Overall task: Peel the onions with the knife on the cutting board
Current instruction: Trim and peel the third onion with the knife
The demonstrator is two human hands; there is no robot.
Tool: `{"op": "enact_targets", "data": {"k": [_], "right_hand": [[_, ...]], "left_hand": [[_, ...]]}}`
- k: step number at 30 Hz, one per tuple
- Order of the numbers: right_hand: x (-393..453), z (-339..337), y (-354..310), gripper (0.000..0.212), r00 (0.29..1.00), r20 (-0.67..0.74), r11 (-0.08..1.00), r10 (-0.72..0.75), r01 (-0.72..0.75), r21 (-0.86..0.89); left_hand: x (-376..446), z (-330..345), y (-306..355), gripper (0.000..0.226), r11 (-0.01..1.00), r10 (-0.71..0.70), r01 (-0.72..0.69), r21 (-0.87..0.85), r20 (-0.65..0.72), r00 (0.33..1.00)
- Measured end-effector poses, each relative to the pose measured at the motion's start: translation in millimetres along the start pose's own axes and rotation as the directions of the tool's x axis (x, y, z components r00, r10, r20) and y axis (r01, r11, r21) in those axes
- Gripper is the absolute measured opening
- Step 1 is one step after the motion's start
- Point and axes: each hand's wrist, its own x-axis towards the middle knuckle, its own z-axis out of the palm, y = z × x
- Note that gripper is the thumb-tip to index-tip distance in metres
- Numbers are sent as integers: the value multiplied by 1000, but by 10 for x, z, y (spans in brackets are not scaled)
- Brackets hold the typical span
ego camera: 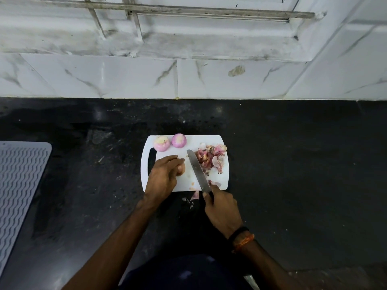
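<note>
A white cutting board (217,181) lies on the black counter. Two peeled pink onions (161,143) (179,140) sit at its far left edge. My left hand (163,176) holds a third onion (181,169) down on the board, and most of that onion is hidden under my fingers. My right hand (222,208) grips the handle of a knife (196,168). Its blade lies slanted across the board just to the right of the held onion, tip pointing away from me. A heap of purple onion skins (211,158) covers the board's far right part.
A few skin scraps (194,197) lie on the black counter (293,164) at the board's near edge. A grey ribbed mat (18,185) lies at the left. The marble-tiled wall (125,78) rises behind the counter.
</note>
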Motion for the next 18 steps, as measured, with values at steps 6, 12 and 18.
{"op": "enact_targets", "data": {"k": [6,12,18], "right_hand": [[-19,-18,-3,45,1000,-1,1000,11,-11,-16],[-19,-35,-33,46,1000,11,999,25,-25,-23],[-15,-32,-46,43,998,37,999,45,-45,20]], "left_hand": [[-20,-63,9,46,981,-152,144,127,62,986],[9,-136,30,46,942,-217,226,-247,62,974],[-104,-101,-57,46,947,-93,110,-301,72,993]]}}
